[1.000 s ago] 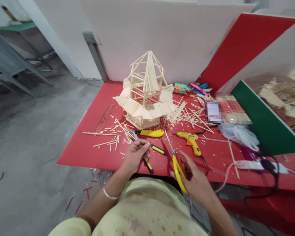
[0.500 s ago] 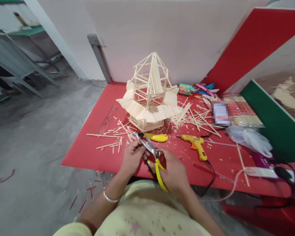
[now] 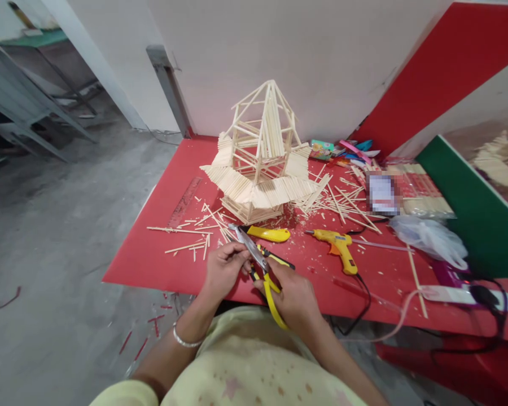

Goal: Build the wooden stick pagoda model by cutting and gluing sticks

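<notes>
My right hand (image 3: 295, 292) is wrapped round the yellow handles of a pair of scissors (image 3: 250, 248), whose metal blades point up and left and lie together. My left hand (image 3: 225, 269) is closed in a pinch just left of the blades; whatever its fingertips hold is too small and covered to name. Beneath the scissors lies a black-and-yellow tool (image 3: 281, 259), partly hidden. Just beyond the blade tips is a yellow utility knife (image 3: 267, 234). Behind it stands a lantern-like model of thin wooden sticks (image 3: 262, 163), with slatted flaps round an open pointed frame.
A yellow glue gun (image 3: 337, 247) lies to the right, its cord running off the front edge. Loose sticks (image 3: 342, 200) are scattered on the red tabletop (image 3: 152, 262). A ruler (image 3: 185, 201) lies at left; a plastic bag (image 3: 429, 239) and packed sticks (image 3: 423, 189) are at right.
The scissor blades have gone from parted to closed together. The black-and-yellow tool shows more beside my right hand. My hands stay in nearly the same place; the view shifts slightly.
</notes>
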{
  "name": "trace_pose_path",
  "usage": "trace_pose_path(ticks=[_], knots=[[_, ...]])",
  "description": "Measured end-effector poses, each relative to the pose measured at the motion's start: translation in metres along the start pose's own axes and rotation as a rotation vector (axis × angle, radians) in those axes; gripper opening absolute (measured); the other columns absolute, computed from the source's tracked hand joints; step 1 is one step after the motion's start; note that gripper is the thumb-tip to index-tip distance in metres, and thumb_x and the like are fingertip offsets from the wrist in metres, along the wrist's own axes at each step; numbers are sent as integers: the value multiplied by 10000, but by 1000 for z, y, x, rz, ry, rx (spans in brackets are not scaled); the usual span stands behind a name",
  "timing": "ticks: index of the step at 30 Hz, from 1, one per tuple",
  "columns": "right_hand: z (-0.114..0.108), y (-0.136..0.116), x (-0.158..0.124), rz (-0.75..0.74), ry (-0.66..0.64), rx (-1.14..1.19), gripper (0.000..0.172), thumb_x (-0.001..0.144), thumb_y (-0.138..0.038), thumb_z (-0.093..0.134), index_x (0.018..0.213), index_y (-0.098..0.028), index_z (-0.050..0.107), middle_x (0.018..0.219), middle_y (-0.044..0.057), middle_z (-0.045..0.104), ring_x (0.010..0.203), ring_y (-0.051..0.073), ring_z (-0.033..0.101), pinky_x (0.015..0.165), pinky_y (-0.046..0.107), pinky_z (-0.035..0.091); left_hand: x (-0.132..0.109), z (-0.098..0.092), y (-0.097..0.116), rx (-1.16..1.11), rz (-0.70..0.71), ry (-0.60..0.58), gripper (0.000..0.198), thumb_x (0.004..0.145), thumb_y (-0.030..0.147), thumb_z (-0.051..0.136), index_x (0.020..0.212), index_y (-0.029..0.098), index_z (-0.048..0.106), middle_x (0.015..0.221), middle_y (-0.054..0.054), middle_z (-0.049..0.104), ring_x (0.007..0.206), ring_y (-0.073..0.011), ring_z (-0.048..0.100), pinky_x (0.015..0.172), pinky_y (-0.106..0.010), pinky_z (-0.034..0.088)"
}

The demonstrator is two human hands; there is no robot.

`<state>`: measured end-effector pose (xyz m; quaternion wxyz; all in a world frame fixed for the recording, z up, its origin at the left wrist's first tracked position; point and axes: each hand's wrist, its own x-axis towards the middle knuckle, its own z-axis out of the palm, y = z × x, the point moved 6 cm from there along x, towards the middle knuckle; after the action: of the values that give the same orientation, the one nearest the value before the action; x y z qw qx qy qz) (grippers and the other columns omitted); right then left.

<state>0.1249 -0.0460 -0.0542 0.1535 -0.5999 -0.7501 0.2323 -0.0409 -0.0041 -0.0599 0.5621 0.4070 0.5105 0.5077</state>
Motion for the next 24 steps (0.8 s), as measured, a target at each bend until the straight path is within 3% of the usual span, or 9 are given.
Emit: trace_pose_path(ticks=[6, 15, 19, 24], knots=[[-8, -8, 3, 7, 8, -168, 571, 877, -544, 537, 1365, -252, 486, 1114, 104, 632, 954, 258, 628, 759, 332, 467, 0, -5, 2, 6, 27, -18, 169, 773, 297, 705, 717, 144, 664, 512, 1, 634, 412, -104, 566, 439, -202, 469], [-3, -8, 1, -19, -33, -82, 550, 892, -506, 557, 1364, -228, 507, 1105, 114, 653, 972, 252, 646, 804, 331, 483, 1, -11, -2, 61, 26, -73, 112, 765, 245, 696, 747, 135, 697, 504, -8, 634, 406, -120, 572, 444, -222, 483], [0, -4, 2, -26, 4, -93, 516, 889, -428, 574, 1360, -225, 521, 1081, 109, 671, 933, 249, 667, 784, 329, 495, -1, -11, -6, 3, 5, -59, 142, 756, 268, 718, 724, 135, 679, 499, -13, 633, 404, -117, 565, 447, -223, 484], [3, -4, 2, -40, 45, -30, 468, 905, -468, 545, 1301, -220, 572, 1039, 92, 716, 861, 220, 688, 744, 292, 499, 0, -12, -12, -69, -41, -40, 189, 749, 303, 754, 743, 130, 677, 502, -12, 630, 408, -112, 562, 450, -222, 492]])
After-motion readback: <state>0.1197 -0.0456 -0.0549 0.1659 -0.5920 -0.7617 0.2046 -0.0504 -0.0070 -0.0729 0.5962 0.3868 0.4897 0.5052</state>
